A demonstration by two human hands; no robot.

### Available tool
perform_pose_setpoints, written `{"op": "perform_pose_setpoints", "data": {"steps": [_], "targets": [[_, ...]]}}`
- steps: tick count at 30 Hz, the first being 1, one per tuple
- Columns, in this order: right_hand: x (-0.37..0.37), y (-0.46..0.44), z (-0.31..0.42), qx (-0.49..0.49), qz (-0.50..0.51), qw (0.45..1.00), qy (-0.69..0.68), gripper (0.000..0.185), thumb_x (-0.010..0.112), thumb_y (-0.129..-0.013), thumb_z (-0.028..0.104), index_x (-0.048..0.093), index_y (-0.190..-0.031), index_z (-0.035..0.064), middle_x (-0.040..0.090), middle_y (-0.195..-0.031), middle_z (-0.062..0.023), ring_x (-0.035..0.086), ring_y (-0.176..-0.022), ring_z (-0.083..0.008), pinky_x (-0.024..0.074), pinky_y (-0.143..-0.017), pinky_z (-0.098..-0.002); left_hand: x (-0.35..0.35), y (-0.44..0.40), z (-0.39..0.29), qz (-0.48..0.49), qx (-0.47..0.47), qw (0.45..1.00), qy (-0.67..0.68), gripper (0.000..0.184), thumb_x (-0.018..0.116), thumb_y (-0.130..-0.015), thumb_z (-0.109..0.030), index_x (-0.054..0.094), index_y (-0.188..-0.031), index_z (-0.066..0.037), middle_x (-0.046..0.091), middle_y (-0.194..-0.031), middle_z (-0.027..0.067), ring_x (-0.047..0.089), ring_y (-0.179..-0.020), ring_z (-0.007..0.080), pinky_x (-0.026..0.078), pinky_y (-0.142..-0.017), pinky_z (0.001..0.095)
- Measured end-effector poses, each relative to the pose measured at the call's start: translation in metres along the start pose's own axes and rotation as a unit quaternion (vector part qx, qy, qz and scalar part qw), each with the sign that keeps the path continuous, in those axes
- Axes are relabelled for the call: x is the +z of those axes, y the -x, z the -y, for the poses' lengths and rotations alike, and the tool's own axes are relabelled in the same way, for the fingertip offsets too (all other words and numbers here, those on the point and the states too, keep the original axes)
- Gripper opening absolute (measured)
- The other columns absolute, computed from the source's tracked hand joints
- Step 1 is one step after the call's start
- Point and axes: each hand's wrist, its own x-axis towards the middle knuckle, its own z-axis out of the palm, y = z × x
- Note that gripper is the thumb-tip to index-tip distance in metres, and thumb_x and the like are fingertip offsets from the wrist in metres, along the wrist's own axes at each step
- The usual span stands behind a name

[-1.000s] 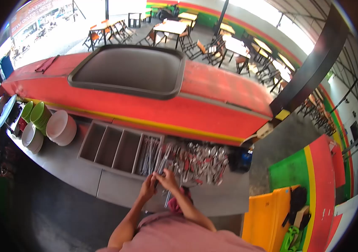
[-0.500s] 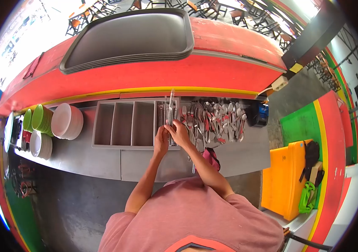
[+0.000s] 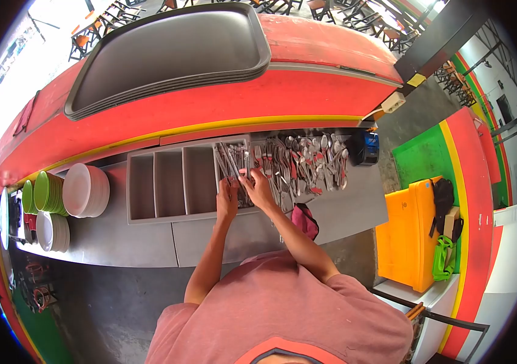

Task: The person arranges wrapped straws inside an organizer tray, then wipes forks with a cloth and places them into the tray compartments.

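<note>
A grey cutlery tray [image 3: 187, 215] lies on the metal counter, and its right-hand compartment holds slim metal cutlery [image 3: 229, 159]. Over the front of that compartment my left hand [image 3: 227, 195] is closed, its fingers around the lower ends of some pieces. Just to its right, my right hand [image 3: 260, 188] pinches cutlery too, near the tray's right wall. The exact kind of the held pieces is too small to tell. Beside the tray spreads a loose pile of forks and spoons [image 3: 307, 161], some with red handles or wrapping.
Stacked dark serving trays [image 3: 170, 51] rest on the red ledge [image 3: 325, 42]. White bowls [image 3: 85, 189] and green bowls [image 3: 49, 191] stand at the left. A blue-black box [image 3: 364, 148] sits beyond the pile, a pink pouch [image 3: 304, 221] at the counter's front edge, a yellow bin [image 3: 407, 236] at right.
The view has shifted slightly. Cutlery that stood nearly straight between my hands now leans to the left over the compartment, and my hands have moved a little apart.
</note>
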Motion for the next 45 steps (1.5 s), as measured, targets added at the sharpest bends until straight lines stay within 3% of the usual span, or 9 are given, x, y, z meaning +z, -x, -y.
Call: {"op": "perform_pose_setpoints", "data": {"steps": [3, 6, 16, 18, 26, 30, 34, 40, 45], "targets": [[0.0, 0.001, 0.006, 0.079, 0.007, 0.996, -0.04, 0.028, 0.066, -0.091, 0.022, 0.062, -0.108, 0.0002, 0.061, -0.09, -0.0176, 0.061, -0.08, -0.0325, 0.0468, -0.073, -0.0407, 0.007, 0.002, 0.007, -0.038, 0.023, 0.999, 0.032, 0.028, 0.054, -0.098, -0.02, 0.054, -0.118, -0.001, 0.067, -0.085, 0.0172, 0.068, -0.071, 0.0269, 0.05, -0.062, 0.0364], [-0.007, 0.003, 0.006, 0.103, 0.06, 0.992, 0.038, 0.034, 0.069, -0.089, 0.022, 0.061, -0.114, 0.0003, 0.062, -0.088, -0.0161, 0.062, -0.08, -0.0267, 0.0481, -0.071, -0.037, 0.0, 0.004, -0.006, -0.021, -0.038, 0.997, -0.065, 0.031, 0.055, -0.097, -0.02, 0.056, -0.122, -0.002, 0.068, -0.086, 0.0181, 0.068, -0.071, 0.0303, 0.051, -0.064, 0.0373], [0.008, 0.033, -0.017, -0.015, -0.008, 0.995, 0.102, 0.043, 0.069, -0.083, 0.009, 0.055, -0.123, 0.0041, 0.058, -0.098, -0.0121, 0.055, -0.097, -0.0306, 0.0448, -0.085, -0.0405, 0.014, 0.006, 0.004, -0.095, 0.054, 0.985, -0.132, 0.038, 0.05, -0.096, -0.021, 0.052, -0.132, -0.007, 0.065, -0.108, 0.0233, 0.066, -0.086, 0.0417, 0.053, -0.072, 0.0484], [0.007, 0.034, -0.018, -0.022, -0.008, 0.993, 0.116, 0.041, 0.069, -0.083, 0.009, 0.055, -0.122, 0.0048, 0.058, -0.094, -0.0115, 0.055, -0.094, -0.0304, 0.0451, -0.083, -0.0407, 0.012, 0.009, -0.004, -0.064, -0.012, 0.99, -0.122, 0.039, 0.048, -0.097, -0.022, 0.05, -0.133, -0.009, 0.066, -0.106, 0.0233, 0.065, -0.085, 0.043, 0.053, -0.071, 0.0501], [0.005, 0.049, -0.028, 0.054, -0.03, 0.991, 0.122, 0.036, 0.068, -0.085, 0.014, 0.057, -0.118, 0.0052, 0.059, -0.082, -0.0117, 0.057, -0.082, -0.0304, 0.0471, -0.075, -0.0421, 0.02, 0.012, 0.002, -0.096, 0.005, 0.986, -0.14, 0.038, 0.046, -0.097, -0.02, 0.045, -0.135, -0.011, 0.067, -0.093, 0.0222, 0.065, -0.078, 0.0431, 0.049, -0.065, 0.0532], [-0.002, 0.055, -0.022, 0.056, -0.029, 0.991, 0.12, 0.041, 0.068, -0.085, 0.018, 0.056, -0.123, 0.0042, 0.06, -0.083, -0.0125, 0.058, -0.083, -0.0304, 0.0474, -0.075, -0.0419, 0.021, 0.013, -0.002, -0.1, -0.019, 0.986, -0.13, 0.038, 0.047, -0.097, -0.016, 0.045, -0.134, -0.008, 0.066, -0.102, 0.0215, 0.065, -0.09, 0.041, 0.051, -0.072, 0.0498], [-0.007, 0.06, -0.023, -0.033, -0.028, 0.991, 0.124, 0.041, 0.068, -0.086, 0.02, 0.059, -0.123, 0.0048, 0.059, -0.085, -0.0112, 0.057, -0.085, -0.0299, 0.0474, -0.078, -0.0409, 0.026, 0.009, 0.007, -0.154, 0.127, 0.963, -0.181, 0.035, 0.049, -0.096, -0.017, 0.051, -0.129, -0.004, 0.059, -0.117, 0.0218, 0.059, -0.102, 0.0423, 0.049, -0.081, 0.0489], [-0.042, 0.068, -0.032, -0.016, -0.023, 0.999, -0.026, 0.025, 0.064, -0.084, 0.009, 0.061, -0.109, 0.005, 0.06, -0.093, -0.0137, 0.058, -0.09, -0.0318, 0.047, -0.084, -0.0412, 0.025, 0.013, 0.0, -0.152, 0.129, 0.962, -0.188, 0.035, 0.055, -0.092, -0.012, 0.052, -0.127, -0.005, 0.053, -0.115, 0.0193, 0.056, -0.106, 0.0407, 0.05, -0.082, 0.0472], [-0.094, 0.101, -0.086, -0.014, -0.014, 0.988, 0.15, 0.03, 0.067, -0.075, 0.005, 0.061, -0.104, 0.0067, 0.059, -0.098, -0.0112, 0.057, -0.096, -0.0311, 0.0483, -0.087, -0.0408, 0.028, 0.013, 0.002, -0.157, 0.174, 0.953, -0.191, 0.034, 0.059, -0.089, -0.01, 0.055, -0.122, -0.007, 0.051, -0.121, 0.0174, 0.053, -0.113, 0.0374, 0.047, -0.088, 0.048]]}}
